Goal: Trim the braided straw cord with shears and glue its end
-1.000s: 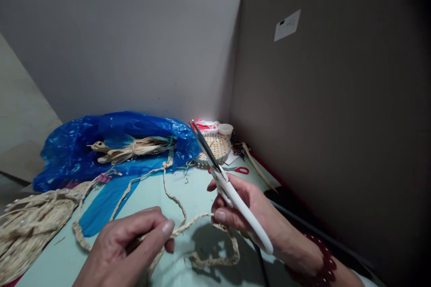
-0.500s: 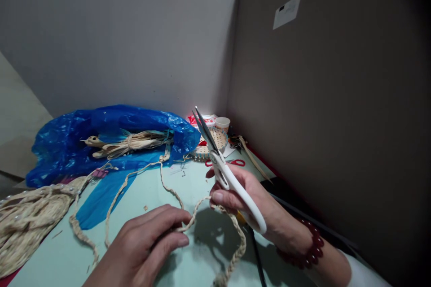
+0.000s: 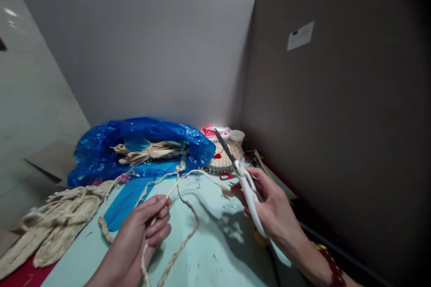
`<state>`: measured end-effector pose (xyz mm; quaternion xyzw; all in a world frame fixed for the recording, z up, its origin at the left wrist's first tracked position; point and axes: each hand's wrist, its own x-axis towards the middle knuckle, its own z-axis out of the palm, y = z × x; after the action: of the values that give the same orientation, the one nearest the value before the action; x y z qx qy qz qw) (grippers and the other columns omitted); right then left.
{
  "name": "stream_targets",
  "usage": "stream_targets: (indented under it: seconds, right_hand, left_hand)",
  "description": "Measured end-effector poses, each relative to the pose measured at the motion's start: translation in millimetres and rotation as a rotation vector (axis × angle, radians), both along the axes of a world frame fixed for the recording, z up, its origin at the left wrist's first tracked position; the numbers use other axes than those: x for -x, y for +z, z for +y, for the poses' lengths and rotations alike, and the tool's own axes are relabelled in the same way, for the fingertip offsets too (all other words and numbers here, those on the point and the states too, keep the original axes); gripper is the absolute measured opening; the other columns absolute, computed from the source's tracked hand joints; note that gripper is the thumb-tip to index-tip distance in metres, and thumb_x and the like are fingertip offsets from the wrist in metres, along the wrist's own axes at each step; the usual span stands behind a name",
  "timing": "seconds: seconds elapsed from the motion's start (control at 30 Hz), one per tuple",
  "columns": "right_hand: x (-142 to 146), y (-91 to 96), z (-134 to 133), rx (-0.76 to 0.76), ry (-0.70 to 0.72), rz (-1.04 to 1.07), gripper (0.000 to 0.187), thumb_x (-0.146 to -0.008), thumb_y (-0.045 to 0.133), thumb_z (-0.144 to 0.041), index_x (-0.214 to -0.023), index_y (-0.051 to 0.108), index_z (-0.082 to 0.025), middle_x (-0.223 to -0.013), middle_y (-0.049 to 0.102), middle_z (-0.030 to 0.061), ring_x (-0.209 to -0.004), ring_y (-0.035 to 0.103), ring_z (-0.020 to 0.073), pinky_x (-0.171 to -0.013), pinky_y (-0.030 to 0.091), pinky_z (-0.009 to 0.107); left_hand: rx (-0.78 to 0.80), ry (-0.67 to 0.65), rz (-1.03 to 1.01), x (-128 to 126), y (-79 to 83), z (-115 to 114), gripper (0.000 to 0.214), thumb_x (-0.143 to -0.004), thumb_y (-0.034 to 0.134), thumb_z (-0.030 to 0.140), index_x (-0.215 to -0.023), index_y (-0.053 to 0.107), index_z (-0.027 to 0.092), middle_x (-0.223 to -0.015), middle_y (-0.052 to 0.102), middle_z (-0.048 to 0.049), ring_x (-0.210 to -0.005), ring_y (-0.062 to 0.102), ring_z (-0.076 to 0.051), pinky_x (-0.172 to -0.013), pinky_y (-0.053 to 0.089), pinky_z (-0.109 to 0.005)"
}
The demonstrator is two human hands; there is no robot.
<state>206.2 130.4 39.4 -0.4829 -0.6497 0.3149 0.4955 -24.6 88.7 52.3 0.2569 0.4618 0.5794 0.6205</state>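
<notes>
My left hand (image 3: 151, 224) is closed around a thin braided straw cord (image 3: 195, 171), pinching it between thumb and forefinger. From there the cord arches up and over to a frayed end by the fingertips of my right hand (image 3: 272, 202); whether those fingers touch that end I cannot tell. White-handled scissors (image 3: 251, 204) rest in my right hand, blades together and pointing up and left. More braided cord (image 3: 183, 242) trails across the pale green tabletop (image 3: 215, 242) between the hands. Below the left hand, a length of cord hangs down out of view.
A blue plastic bag (image 3: 97, 143) holds a bundle of straw strands (image 3: 151, 151) at the back. Woven straw sandals (image 3: 67, 224) with beads lie on the left. Behind the scissors are a round woven basket (image 3: 218, 163), red-handled scissors (image 3: 226, 176) and a paper cup (image 3: 237, 136). Grey partitions (image 3: 161, 58) enclose the table.
The head view has tilted upward. My hands have moved apart, and a longer stretch of cord now arches between them. The white scissors' blades, slightly parted before, now look together.
</notes>
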Motion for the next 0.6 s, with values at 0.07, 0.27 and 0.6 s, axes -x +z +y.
stream_targets:
  seconds: [0.07, 0.27, 0.6]
  right_hand:
    - [-0.9, 2.4, -4.8, -0.128, 0.061, -0.168, 0.027, -0.081, 0.065, -0.029, -0.106, 0.058, -0.022, -0.078, 0.066, -0.0002, -0.065, 0.06, 0.0164, -0.06, 0.047, 0.026]
    - [-0.4, -8.3, -13.3, -0.441, 0.31, -0.458, 0.051, -0.066, 0.055, -0.012, -0.116, 0.056, -0.023, -0.085, 0.065, 0.0025, -0.073, 0.06, 0.0202, -0.065, 0.046, 0.031]
    - [-8.0, -20.3, -3.9, -0.647, 0.212, -0.633, 0.081, -0.057, 0.047, -0.009, -0.136, 0.04, -0.024, -0.081, 0.058, 0.0042, -0.067, 0.054, 0.0219, -0.059, 0.04, 0.032]
  left_hand:
    - [-0.031, 0.028, 0.002, 3.0, -0.2, 2.5, 0.017, -0.077, 0.07, 0.016, -0.063, 0.06, 0.014, -0.056, 0.043, 0.0066, -0.04, 0.02, -0.001, -0.034, 0.021, -0.011]
    - [-0.098, 0.003, 0.048, -4.1, 12.9, -9.5, 0.018, -0.069, 0.08, 0.024, -0.076, 0.067, 0.014, -0.056, 0.057, 0.002, -0.038, 0.024, 0.001, -0.036, 0.023, -0.01]
    - [-0.19, 0.007, 0.185, -15.3, 20.7, -26.6, 0.038, -0.06, 0.086, 0.045, -0.085, 0.073, 0.019, -0.061, 0.067, -0.0017, -0.04, 0.036, -0.002, -0.04, 0.033, -0.015]
